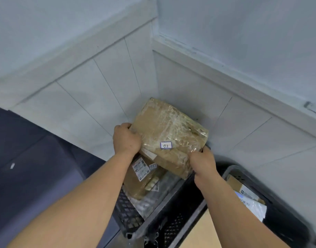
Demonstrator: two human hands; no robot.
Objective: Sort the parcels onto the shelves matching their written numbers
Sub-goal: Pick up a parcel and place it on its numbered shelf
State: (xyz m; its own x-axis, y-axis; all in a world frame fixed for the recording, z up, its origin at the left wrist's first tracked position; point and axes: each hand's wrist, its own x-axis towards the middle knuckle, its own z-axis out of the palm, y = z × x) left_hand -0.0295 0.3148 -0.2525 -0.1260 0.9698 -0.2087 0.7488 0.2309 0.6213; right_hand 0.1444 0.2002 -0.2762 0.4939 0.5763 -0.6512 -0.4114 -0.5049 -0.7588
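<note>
Both hands grip a tape-wrapped brown parcel [168,133] with a small white label [165,145] reading "02": the left hand [126,138] curls round its left edge, the right hand [203,162] clasps its near right corner. The parcel is held tilted in a white tiled corner [150,83], above a black mesh crate [128,215] that holds another brown parcel [144,178], also tagged "02". To the right, a second black bin [278,212] holds more packages [246,196].
</note>
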